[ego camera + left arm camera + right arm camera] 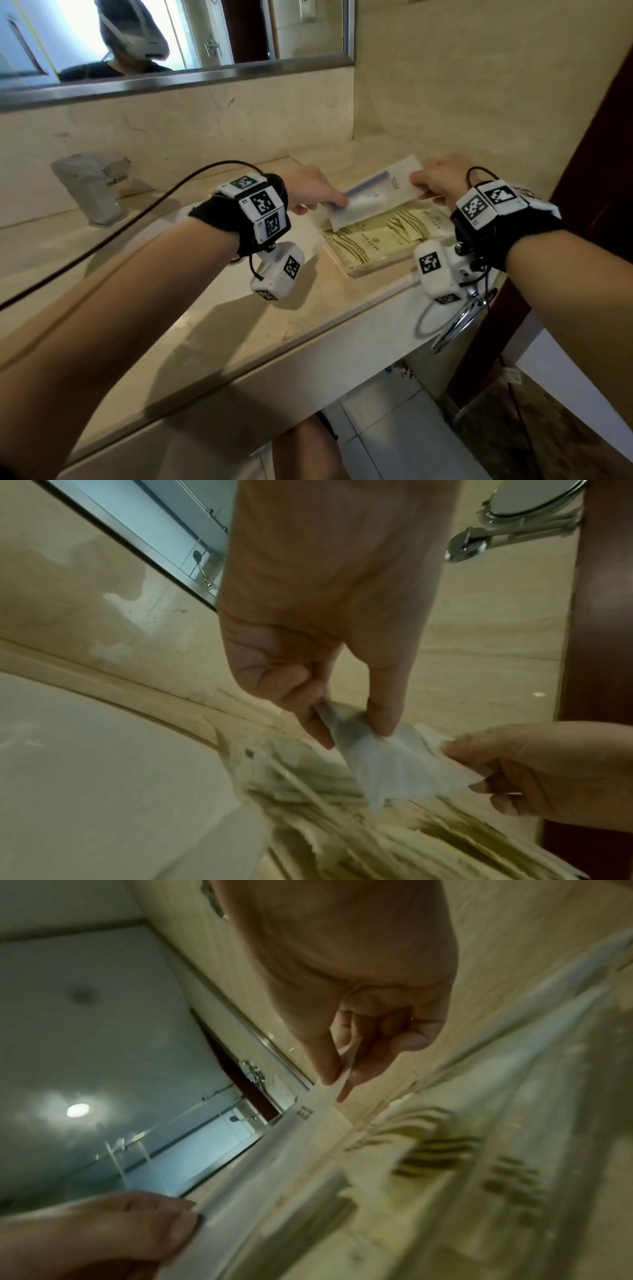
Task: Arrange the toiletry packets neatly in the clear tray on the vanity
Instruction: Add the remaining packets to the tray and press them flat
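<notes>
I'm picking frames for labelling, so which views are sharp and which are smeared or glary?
Head view: mostly sharp, lines bowed by the wide lens, glare in the mirror. Left wrist view: left hand readable, yellow packets smeared. Right wrist view: right hand soft, clear tray heavily blurred.

A chrome faucet stands on the beige marble vanity top, at its back left. Above the faucet, a wall mirror with a metal frame runs along the marble backsplash. Far to the right of the faucet, a chrome ring holder hangs off the counter's front edge beside a dark wooden door frame, and a round swing-arm mirror is mounted on the side wall.
</notes>
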Tool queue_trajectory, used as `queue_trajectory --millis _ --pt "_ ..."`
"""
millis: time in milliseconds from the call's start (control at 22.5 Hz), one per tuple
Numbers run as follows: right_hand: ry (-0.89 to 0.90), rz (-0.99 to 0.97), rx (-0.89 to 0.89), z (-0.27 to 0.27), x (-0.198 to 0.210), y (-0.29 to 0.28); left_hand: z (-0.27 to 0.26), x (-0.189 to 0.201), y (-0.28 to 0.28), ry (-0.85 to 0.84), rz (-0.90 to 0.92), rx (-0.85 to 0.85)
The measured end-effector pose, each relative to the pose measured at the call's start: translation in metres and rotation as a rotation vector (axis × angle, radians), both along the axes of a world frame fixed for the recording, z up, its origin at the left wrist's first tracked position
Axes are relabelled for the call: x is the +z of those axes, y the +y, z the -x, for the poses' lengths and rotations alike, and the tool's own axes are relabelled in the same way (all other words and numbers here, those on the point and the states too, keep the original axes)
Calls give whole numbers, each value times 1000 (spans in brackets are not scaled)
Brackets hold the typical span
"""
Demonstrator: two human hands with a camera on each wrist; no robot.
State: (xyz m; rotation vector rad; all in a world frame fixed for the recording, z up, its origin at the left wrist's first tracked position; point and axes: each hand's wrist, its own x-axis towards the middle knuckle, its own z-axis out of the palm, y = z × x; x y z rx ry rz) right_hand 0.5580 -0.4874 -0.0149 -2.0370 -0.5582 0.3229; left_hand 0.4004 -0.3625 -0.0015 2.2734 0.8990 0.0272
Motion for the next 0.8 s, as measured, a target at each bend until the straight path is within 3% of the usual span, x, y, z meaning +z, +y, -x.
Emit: queue_trajectory --millis 134,356,490,623,712,801 --pt "-175 260 69 -1 -13 0 -1 -14 4 83 -24 29" --pt "-245 327 117 6 -16 5 -8 -24 5 102 -235 0" --pt "-252 297 128 7 -23 1 -11 -30 5 117 -323 -34" --pt "-253 158 83 2 -29 -7 -13 -28 -5 -33 -389 -92" --pt "-243 51 -9 -4 -28 -15 -17 -30 -14 -82 -448 -259" --pt "-224 -34 -168 -15 -27 -25 -24 -38 -23 74 -486 -446"
